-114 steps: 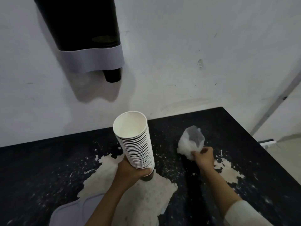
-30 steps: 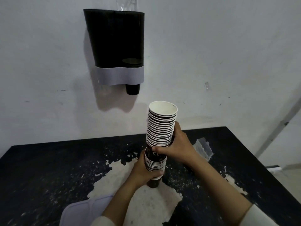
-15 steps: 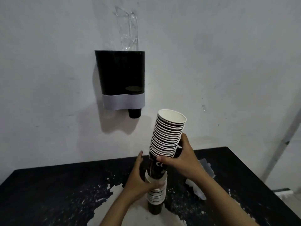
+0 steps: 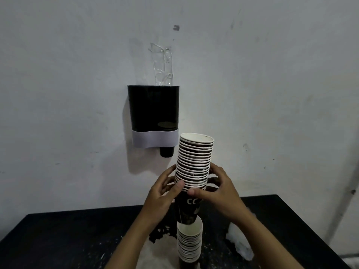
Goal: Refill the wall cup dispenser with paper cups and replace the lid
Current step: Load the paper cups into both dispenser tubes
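A tall stack of black paper cups with white rims (image 4: 194, 162) is split in two. My left hand (image 4: 162, 193) and my right hand (image 4: 217, 191) both grip the upper part from either side and hold it partly raised out of the lower part (image 4: 189, 243), which stands on the black table (image 4: 58, 239). The black wall dispenser (image 4: 153, 109) with a grey band hangs up and to the left, open at the top. One black cup (image 4: 166, 152) pokes out of its bottom. Clear plastic wrap (image 4: 162, 66) sticks up out of its top. The lid is out of view.
A crumpled clear plastic bag (image 4: 240, 243) lies on the table to the right of the stack. White paint patches mark the tabletop around the stack's base. The grey-white wall (image 4: 272, 94) stands right behind the table. The table's right edge is near my right forearm.
My left hand has moved up from the lower cups to the upper part. Both hands have raised the upper part higher. The view has tilted up, so the dispenser now sits lower in the frame.
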